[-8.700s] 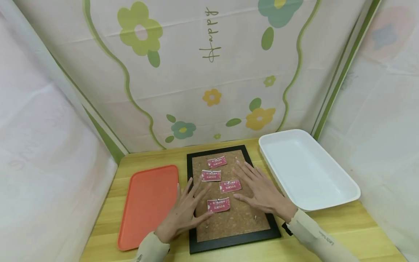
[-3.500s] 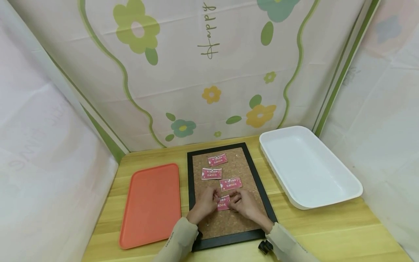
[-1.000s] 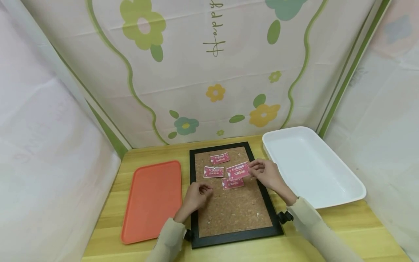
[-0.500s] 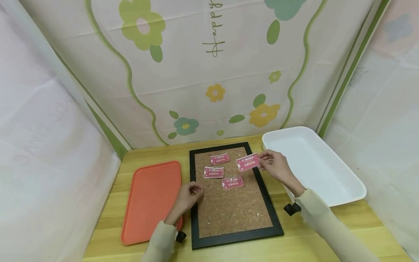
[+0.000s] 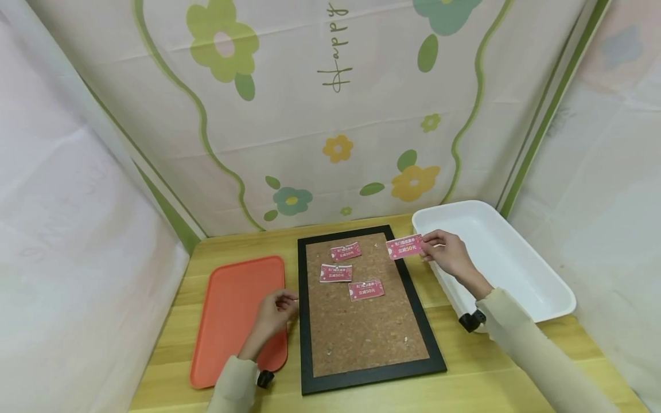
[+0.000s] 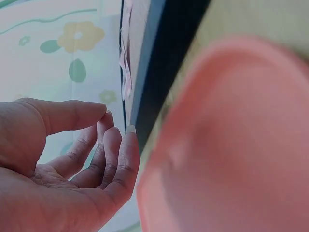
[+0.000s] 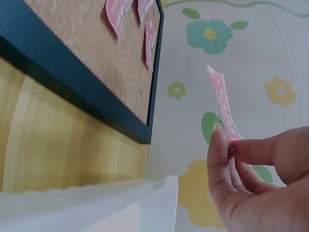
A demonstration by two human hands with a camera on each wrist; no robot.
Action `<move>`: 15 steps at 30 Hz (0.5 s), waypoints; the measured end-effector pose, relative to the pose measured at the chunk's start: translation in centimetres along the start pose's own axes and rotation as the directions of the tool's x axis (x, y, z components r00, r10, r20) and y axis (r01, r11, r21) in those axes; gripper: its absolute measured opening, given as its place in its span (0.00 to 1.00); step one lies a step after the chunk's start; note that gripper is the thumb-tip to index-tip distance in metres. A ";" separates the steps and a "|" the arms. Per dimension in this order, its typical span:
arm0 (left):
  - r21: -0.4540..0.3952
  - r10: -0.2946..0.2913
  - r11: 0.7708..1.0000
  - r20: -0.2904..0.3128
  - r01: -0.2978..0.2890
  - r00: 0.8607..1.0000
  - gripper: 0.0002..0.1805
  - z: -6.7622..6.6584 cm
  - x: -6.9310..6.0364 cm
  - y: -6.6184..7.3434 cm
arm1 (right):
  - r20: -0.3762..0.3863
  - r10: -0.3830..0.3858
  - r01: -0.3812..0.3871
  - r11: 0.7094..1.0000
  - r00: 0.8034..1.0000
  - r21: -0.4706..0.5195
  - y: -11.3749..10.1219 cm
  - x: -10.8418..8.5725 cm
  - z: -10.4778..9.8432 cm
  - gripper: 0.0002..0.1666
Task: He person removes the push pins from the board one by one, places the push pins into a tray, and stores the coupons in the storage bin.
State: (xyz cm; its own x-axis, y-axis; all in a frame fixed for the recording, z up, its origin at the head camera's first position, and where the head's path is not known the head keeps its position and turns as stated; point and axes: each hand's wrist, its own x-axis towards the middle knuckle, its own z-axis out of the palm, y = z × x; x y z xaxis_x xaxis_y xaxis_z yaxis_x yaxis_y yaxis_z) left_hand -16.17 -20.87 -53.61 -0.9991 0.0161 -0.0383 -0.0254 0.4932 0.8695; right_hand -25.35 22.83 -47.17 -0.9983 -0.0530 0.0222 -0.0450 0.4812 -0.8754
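Note:
My right hand (image 5: 451, 252) pinches a pink coupon (image 5: 404, 246) by its right end, above the board's right edge. In the right wrist view the coupon (image 7: 223, 101) shows nearly edge-on between thumb and fingers. My left hand (image 5: 272, 315) is over the red tray's right side, thumb and index fingertips meeting in a pinch. What they pinch seems to be a tiny pushpin, hidden in the left wrist view. Three more coupons, the top one (image 5: 346, 251), the left one (image 5: 336, 273) and the lower one (image 5: 366, 289), are pinned to the black-framed cork board (image 5: 366, 338).
The red tray (image 5: 237, 321) lies left of the board. A deep white tray (image 5: 496, 258) stands to the right, partly behind my right hand. Small pale pins (image 5: 406, 341) stick in the board's lower part. A flowered cloth (image 5: 289, 115) hangs behind the wooden table (image 5: 480, 373).
The lowest coupon has come off the board and moved up and right in my right hand. My left hand has drawn back leftward from the board, with a pale speck at its fingertips half a second ago.

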 end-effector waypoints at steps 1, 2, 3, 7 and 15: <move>0.005 -0.003 1.000 -0.005 0.003 1.000 0.05 -0.2 0.0 -0.1 | -0.004 0.001 -0.001 1.000 1.000 0.002 0.1 0.1 -0.2 0.16; 0.007 -0.006 1.000 -0.011 0.006 1.000 0.06 -0.5 0.0 -0.2 | -0.007 0.003 -0.003 1.000 1.000 0.005 0.1 0.3 -0.4 0.16; 0.010 -0.010 1.000 -0.015 0.010 1.000 0.06 -0.7 0.0 -0.3 | -0.011 0.005 -0.005 1.000 1.000 0.004 0.2 0.5 -0.6 0.16; 0.031 -0.021 0.999 -0.040 0.022 0.999 0.07 -1.7 -0.1 -0.7 | -0.016 0.013 -0.013 1.000 1.000 0.003 0.3 1.0 -1.3 0.18; 0.068 -0.046 0.996 -0.059 0.050 0.997 0.06 -2.8 -0.2 -1.6 | -0.036 0.018 -0.019 0.999 0.999 -0.040 1.6 2.1 -3.1 0.19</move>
State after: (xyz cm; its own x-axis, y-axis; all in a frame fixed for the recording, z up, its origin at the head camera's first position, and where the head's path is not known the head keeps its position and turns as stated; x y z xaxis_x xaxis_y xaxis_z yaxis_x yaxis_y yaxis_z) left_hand -16.06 -24.14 -53.62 -0.9971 -0.0579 -0.0488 -0.0727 0.5515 0.8310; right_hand -27.61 26.25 -47.02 -0.9996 -0.0126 0.0243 -0.0273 0.5172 -0.8555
